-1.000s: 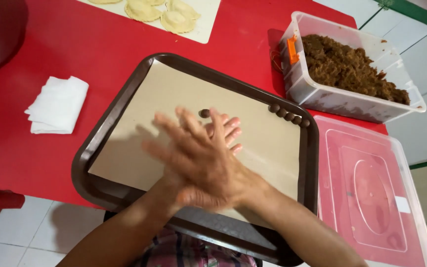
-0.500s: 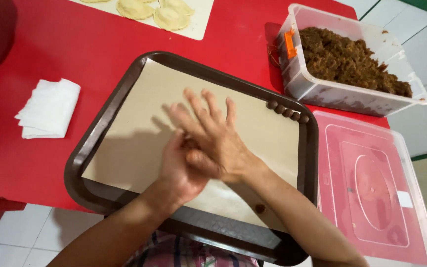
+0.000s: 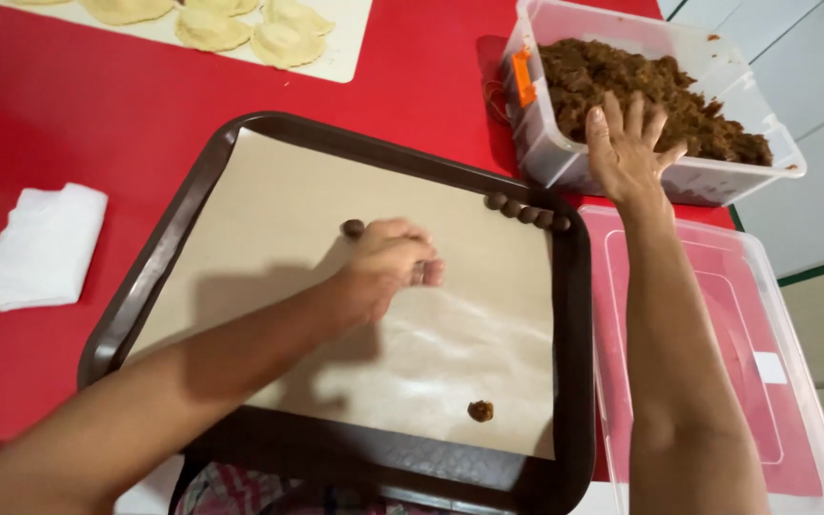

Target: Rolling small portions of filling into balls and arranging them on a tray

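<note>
Hands that were pressed palm to palm over the tray half a second ago are now found well apart; the rolling motion from the earlier frames has been dropped. The left hand (image 3: 388, 265) has been lowered onto the paper liner (image 3: 288, 219), fingers curled loosely inward, and whether anything is pinched inside can't be told; a small dark ball (image 3: 353, 228) is seen just beside its knuckles, maybe touching, hard to say. The right hand (image 3: 627, 143) has been stretched out to the clear plastic tub (image 3: 565, 157), fingers spread wide open, nothing gripped, hovering over the near rim and the brown shredded filling (image 3: 660, 91).

Counting, then: one brown tray (image 3: 150, 286) lined with one sheet of paper; four little balls are lined up in a row (image 3: 526, 212) at the far right corner of the tray, touching each other; one ball sits by the left hand; one rougher lump (image 3: 480, 411) has been left near the tray's front right. So six pieces in total on the tray. One tub of filling; one clear lid (image 3: 708, 381) lying flat right of the tray; one folded white napkin stack (image 3: 45, 246) on the red table (image 3: 78, 105); one white board (image 3: 345, 43) at the top edge, with about four pale dough pieces (image 3: 283, 40) partly cut off by the frame.
</note>
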